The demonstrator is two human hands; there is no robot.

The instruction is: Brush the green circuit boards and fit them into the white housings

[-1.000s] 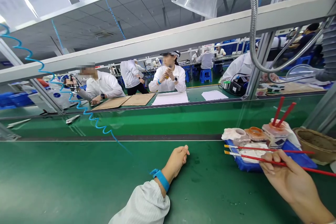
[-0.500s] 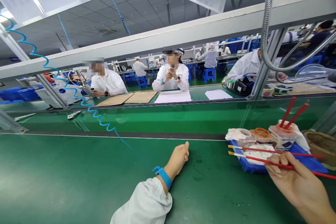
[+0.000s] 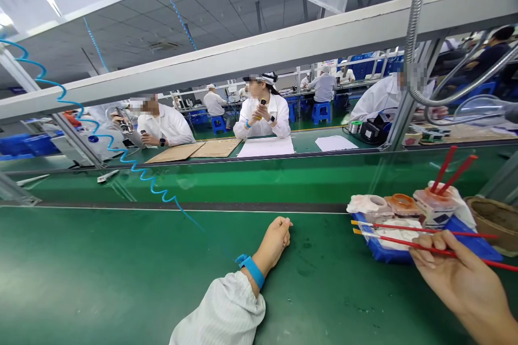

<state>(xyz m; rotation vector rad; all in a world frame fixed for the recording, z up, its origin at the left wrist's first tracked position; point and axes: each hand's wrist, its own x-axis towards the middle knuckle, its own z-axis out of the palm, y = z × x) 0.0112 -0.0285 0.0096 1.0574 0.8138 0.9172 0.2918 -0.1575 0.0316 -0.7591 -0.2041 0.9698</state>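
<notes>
Your right hand (image 3: 457,275) pinched two red-handled paintbrushes (image 3: 388,238) between thumb and fingers, their long axes lying nearly level across the blue tray (image 3: 473,245) with the bristles pointing left. Your left hand (image 3: 275,240) lay curled closed on the green table (image 3: 121,280), its wrist in a blue strap (image 3: 251,272), well apart from the tray.

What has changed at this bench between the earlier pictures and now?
The view levelled slightly, and the co-worker opposite turned their head toward picture-left. Nothing was taken or let go: the right hand still holds two red-handled brushes over the blue tray, and the left hand stays closed on the green mat.
</notes>
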